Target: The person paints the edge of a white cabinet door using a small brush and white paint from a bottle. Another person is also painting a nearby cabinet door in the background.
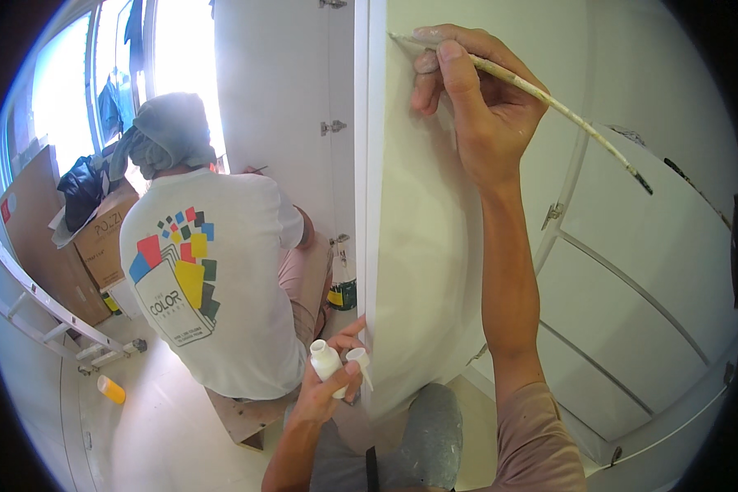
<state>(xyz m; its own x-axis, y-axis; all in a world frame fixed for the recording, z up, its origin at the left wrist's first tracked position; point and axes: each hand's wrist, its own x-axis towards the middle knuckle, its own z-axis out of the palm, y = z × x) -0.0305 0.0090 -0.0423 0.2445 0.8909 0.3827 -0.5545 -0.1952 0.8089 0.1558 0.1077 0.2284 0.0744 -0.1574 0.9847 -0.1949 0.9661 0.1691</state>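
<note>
Above, we pinched a thin brush (pixel 580 123) in our right hand (pixel 490 111), tip near the edge of a pale panel (pixel 422 213). Below, our left hand (pixel 313 398) gripped a white bottle (pixel 327 366) and a cap (pixel 357 356).

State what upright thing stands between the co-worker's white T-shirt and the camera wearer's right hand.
In the head view, the white edge of the pale panel stands between the T-shirt and the right hand.

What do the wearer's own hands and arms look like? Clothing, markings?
Both hands are bare, no gloves: left hand, right hand. Whitish smudges show on the right fingers. The right arm has a short, plain, dusty pinkish-brown sleeve; the forearm below is uncovered. No left sleeve can be made out.
</note>
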